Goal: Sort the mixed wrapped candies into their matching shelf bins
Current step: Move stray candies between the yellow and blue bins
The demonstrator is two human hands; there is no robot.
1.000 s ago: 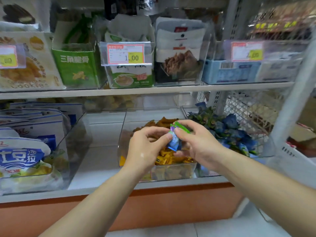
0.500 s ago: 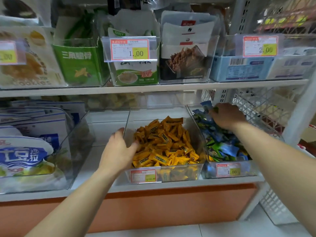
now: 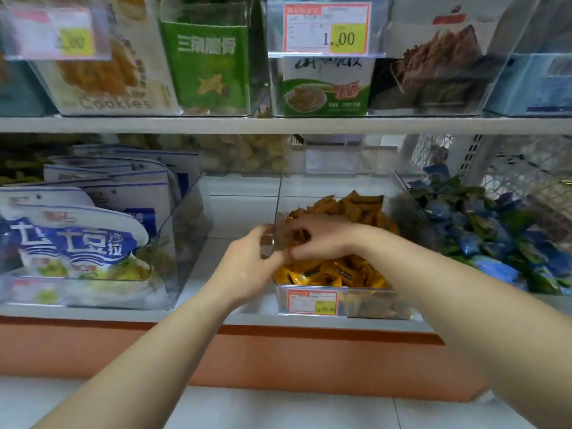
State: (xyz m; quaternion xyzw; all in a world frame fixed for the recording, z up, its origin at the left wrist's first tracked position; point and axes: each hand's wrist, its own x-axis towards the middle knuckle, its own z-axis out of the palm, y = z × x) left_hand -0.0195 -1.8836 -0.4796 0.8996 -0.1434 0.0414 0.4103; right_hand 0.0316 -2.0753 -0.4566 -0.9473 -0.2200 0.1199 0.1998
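Our right hand [image 3: 322, 239] has come from the blue-and-green candies [image 3: 483, 224] right of the orange-candy bin [image 3: 365, 305] into it, fingers curled, we cannot tell on what; left hand [image 3: 250, 264] grips its left wall; sorting looks unfinished

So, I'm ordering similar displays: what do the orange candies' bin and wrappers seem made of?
The bin looks like clear rigid plastic, glossy: the shelf shows through its walls. The orange candy wrappers look like thin plastic film, likely; they are shiny and creased.
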